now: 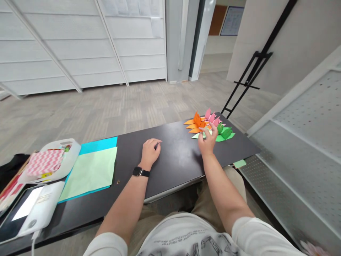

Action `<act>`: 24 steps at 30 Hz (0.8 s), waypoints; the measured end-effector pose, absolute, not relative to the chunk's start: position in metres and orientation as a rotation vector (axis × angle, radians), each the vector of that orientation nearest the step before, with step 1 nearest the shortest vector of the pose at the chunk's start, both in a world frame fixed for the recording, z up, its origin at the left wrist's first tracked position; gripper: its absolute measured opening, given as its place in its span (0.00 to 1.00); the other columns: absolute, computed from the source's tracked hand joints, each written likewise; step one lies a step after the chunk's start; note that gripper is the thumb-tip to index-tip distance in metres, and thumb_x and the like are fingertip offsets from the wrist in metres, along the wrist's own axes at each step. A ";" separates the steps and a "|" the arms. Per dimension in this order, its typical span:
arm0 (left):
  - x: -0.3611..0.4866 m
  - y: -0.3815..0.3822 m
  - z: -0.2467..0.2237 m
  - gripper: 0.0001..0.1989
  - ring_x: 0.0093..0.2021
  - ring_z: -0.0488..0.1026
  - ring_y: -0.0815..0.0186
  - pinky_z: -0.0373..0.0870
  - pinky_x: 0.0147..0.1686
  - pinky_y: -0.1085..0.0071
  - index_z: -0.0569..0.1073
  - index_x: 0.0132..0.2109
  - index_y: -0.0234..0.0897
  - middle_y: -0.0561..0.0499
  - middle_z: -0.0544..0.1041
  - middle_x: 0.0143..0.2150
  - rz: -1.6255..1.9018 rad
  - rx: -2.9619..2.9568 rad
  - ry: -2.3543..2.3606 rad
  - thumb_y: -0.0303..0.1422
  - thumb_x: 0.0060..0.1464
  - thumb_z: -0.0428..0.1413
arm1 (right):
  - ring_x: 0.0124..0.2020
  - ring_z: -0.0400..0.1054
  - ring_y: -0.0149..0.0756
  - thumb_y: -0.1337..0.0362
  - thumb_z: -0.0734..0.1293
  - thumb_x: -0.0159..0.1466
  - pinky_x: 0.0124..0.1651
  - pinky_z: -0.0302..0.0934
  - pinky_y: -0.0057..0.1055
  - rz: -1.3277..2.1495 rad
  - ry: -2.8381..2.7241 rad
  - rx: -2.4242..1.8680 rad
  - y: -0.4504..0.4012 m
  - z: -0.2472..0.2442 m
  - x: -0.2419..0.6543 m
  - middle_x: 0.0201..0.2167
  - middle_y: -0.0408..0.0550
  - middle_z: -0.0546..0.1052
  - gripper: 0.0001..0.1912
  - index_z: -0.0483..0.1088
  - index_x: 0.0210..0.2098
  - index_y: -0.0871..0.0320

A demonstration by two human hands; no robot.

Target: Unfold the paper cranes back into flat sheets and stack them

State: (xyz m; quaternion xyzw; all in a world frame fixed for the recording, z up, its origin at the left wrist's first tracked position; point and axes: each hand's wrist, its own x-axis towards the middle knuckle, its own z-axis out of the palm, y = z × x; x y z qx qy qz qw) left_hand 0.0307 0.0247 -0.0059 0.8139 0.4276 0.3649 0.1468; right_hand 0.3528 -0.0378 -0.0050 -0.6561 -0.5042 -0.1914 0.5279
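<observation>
My left hand (151, 151), a dark watch (137, 171) on its wrist, rests on the black table (173, 145). Its fingers curl together, with nothing visible in them. At the right end of the table, my right hand (207, 141) is over a pale green folded paper figure (196, 136). The fingers are bent but apart, and they partly hide that figure. Orange folded paper figures (197, 121) stand just beyond the hand. Pink ones (210, 116) are behind them, and green ones (226, 133) are to the right of my fingers.
A pale green sheet (92, 170) lies on blue sheets (99, 144) at the left. Beside them are a white basket (73, 154) with a pink zigzag-patterned item and a white device (44, 208) with a cable. A pegboard panel (306, 124) flanks the table's right end.
</observation>
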 end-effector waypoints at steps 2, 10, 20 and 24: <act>0.028 0.023 -0.005 0.12 0.52 0.78 0.55 0.71 0.58 0.55 0.82 0.45 0.43 0.48 0.84 0.48 1.043 2.344 1.193 0.27 0.65 0.55 | 0.69 0.63 0.54 0.62 0.63 0.68 0.72 0.56 0.58 -0.436 -1.013 -1.646 -0.038 -0.007 0.366 0.64 0.60 0.65 0.15 0.81 0.47 0.55; 0.013 0.034 -0.011 0.11 0.51 0.79 0.56 0.73 0.58 0.56 0.82 0.44 0.43 0.49 0.84 0.47 1.091 2.162 1.229 0.28 0.65 0.55 | 0.61 0.68 0.55 0.59 0.65 0.63 0.69 0.57 0.56 -0.181 -0.993 -1.982 -0.035 -0.025 0.376 0.56 0.62 0.75 0.19 0.82 0.49 0.58; 0.010 0.038 -0.004 0.09 0.50 0.81 0.60 0.76 0.57 0.60 0.82 0.48 0.42 0.48 0.84 0.48 1.215 1.866 1.120 0.36 0.66 0.58 | 0.50 0.76 0.47 0.63 0.64 0.66 0.59 0.68 0.47 -0.193 -1.276 -1.582 -0.043 0.012 0.328 0.45 0.53 0.81 0.13 0.81 0.42 0.54; 0.007 0.039 0.004 0.12 0.52 0.80 0.59 0.74 0.59 0.60 0.82 0.49 0.41 0.46 0.84 0.49 1.230 1.729 1.052 0.42 0.67 0.60 | 0.49 0.77 0.45 0.61 0.66 0.69 0.57 0.70 0.44 0.066 -1.522 -1.323 -0.024 0.038 0.266 0.44 0.50 0.81 0.10 0.81 0.42 0.51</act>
